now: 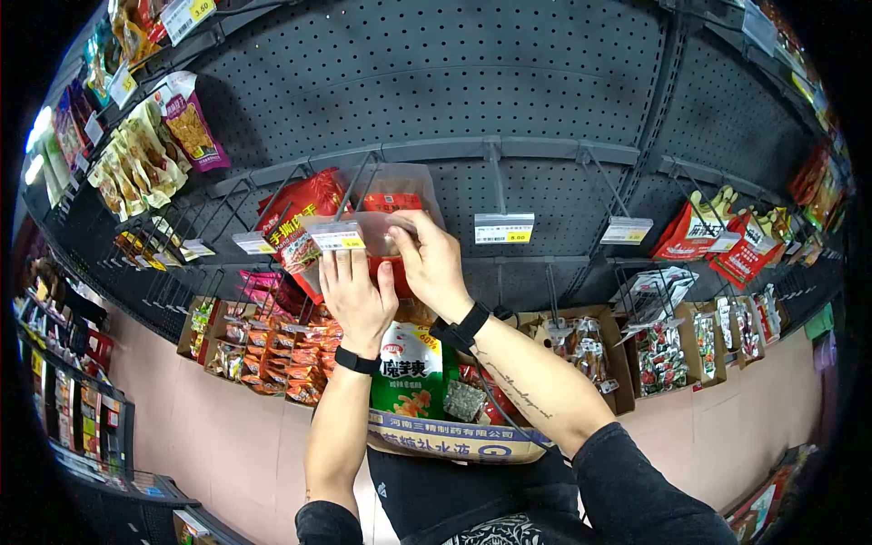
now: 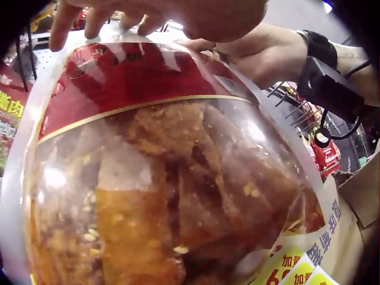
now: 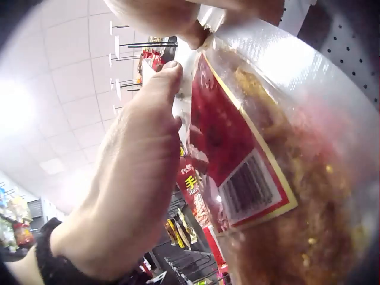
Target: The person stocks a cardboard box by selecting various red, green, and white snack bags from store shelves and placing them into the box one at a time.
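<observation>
My right hand (image 1: pixel 425 257) pinches the upper part of a clear snack bag (image 2: pixel 178 172) in front of a display hook. The bag has a red label and holds brown, oily slices with sesame seeds. My left hand (image 1: pixel 356 295) is beside it, its straight fingers reaching up to the price tag (image 1: pixel 336 238) at the hook's end. In the left wrist view its fingers (image 2: pixel 98 22) lie across the bag's top. A barcode (image 3: pixel 249 185) shows on the bag in the right wrist view. Behind my hands hangs another clear bag (image 1: pixel 420 186), partly covered.
Left of my hands hangs a red snack bag (image 1: pixel 309 204). A cardboard box (image 1: pixel 454 436) at my waist holds a green bag (image 1: pixel 404 377) and other packs. Bare hooks carry price tags (image 1: pixel 504 229) along the perforated grey panel (image 1: pixel 454 82). Boxes of orange packets (image 1: pixel 309 359) stand below.
</observation>
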Motion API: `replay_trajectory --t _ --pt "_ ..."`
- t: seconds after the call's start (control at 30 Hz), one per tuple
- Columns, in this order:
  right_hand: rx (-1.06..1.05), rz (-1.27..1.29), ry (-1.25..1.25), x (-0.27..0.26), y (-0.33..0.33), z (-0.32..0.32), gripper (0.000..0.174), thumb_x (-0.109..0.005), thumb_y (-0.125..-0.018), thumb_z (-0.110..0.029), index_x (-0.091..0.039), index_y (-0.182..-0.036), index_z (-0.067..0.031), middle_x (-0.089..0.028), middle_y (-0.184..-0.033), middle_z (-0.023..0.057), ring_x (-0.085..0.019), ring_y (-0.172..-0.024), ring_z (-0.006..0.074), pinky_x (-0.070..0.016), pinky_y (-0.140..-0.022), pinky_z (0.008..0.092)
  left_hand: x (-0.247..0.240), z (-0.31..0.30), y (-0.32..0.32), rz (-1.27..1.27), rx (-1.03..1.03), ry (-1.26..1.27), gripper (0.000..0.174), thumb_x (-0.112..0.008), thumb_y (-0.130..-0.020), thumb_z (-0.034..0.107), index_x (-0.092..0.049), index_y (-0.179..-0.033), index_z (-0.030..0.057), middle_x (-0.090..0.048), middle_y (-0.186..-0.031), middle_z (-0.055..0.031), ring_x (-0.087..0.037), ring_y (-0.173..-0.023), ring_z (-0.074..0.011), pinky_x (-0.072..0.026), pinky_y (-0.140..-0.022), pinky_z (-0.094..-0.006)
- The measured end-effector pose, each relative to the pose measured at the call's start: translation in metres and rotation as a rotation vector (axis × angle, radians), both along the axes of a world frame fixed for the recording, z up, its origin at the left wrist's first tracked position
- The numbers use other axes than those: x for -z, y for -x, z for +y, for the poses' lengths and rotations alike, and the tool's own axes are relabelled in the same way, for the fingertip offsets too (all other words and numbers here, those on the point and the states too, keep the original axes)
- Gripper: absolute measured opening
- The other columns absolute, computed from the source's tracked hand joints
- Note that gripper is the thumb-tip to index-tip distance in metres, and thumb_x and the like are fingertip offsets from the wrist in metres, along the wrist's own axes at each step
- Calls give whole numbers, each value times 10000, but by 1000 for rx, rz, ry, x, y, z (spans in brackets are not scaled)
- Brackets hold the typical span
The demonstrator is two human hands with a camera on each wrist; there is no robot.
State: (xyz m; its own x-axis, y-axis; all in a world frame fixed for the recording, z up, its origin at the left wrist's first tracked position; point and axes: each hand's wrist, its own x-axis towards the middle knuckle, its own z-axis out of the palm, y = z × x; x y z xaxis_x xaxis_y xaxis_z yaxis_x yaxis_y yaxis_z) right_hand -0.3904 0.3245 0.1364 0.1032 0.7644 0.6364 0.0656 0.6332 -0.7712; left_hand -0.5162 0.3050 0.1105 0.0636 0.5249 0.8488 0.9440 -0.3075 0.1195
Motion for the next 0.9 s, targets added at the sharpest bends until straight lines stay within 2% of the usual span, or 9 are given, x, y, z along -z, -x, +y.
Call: replay_trajectory --t 0.07,0.13,0.33,0.37,0.47,0.5,0.73,0.83,0.9 --pt "6 -31 -2 1 3 0 178 -586 -949 -99 -599 -1102 -8 -690 -1018 181 -687 -949 311 -533 -801 358 5 1 3 -2 7 -34 544 -546 -919 364 -535 -1282 -42 -526 -1319 -235 -465 -1237 -438 -337 -1060 -529" --pt "-15 -6 21 0 3 1 176 -582 -949 -96 -601 -1100 -9 -689 -1015 181 -686 -950 311 -533 -801 358 6 2 4 13 -11 28 564 -554 -910 371 -522 -1287 -47 -517 -1327 -239 -450 -1264 -442 -335 -1064 -527" --pt "-55 7 36 -3 8 3 177 -576 -948 -89 -603 -1104 -10 -689 -1019 177 -684 -944 312 -533 -788 362 7 2 2 18 1 -21 623 -561 -899 370 -461 -1359 -38 -488 -1359 -254 -443 -1268 -446 -341 -1059 -526" --pt "2 -73 -4 -4 6 2 191 -577 -964 -76 -599 -1134 6 -708 -1029 142 -699 -924 179 -551 -769 295 6 2 1 50 -17 -8 626 -548 -903 342 -440 -1392 -33 -485 -1363 -260 -443 -1266 -448 -344 -1059 -510" --pt "-5 -29 -9 -5 6 7 187 -574 -968 -83 -598 -1130 7 -708 -1032 146 -699 -932 182 -549 -775 295 5 4 0 91 -53 -5 627 -540 -898 310 -429 -1430 -2 -478 -1364 -261 -460 -1235 -445 -366 -1035 -489" --pt "-16 16 18 -6 6 6 188 -572 -951 -102 -600 -1115 -14 -693 -1012 177 -685 -943 318 -534 -787 366 0 3 -1 97 -55 -6 622 -537 -899 310 -434 -1429 3 -480 -1358 -260 -466 -1221 -443 -373 -1023 -490" --pt "40 80 20 2 4 3 184 -587 -950 -118 -603 -1104 -20 -697 -999 174 -697 -923 304 -541 -771 362 -6 -3 -1 123 -4 -54 592 -507 -918 318 -447 -1431 30 -484 -1344 -265 -466 -1196 -456 -377 -1006 -510" --pt "22 65 73 -2 3 -2 171 -588 -952 -112 -605 -1097 -23 -704 -977 160 -705 -900 287 -544 -752 347 -7 -4 -5 92 4 18 623 -483 -939 328 -398 -1431 -45 -453 -1390 -271 -431 -1265 -456 -336 -1069 -506" --pt "19 66 65 -7 4 -5 168 -593 -948 -111 -610 -1090 -23 -707 -972 154 -706 -909 280 -544 -757 349 3 2 -2 55 -3 12 618 -518 -914 325 -432 -1395 -55 -477 -1364 -264 -434 -1268 -451 -327 -1083 -512"
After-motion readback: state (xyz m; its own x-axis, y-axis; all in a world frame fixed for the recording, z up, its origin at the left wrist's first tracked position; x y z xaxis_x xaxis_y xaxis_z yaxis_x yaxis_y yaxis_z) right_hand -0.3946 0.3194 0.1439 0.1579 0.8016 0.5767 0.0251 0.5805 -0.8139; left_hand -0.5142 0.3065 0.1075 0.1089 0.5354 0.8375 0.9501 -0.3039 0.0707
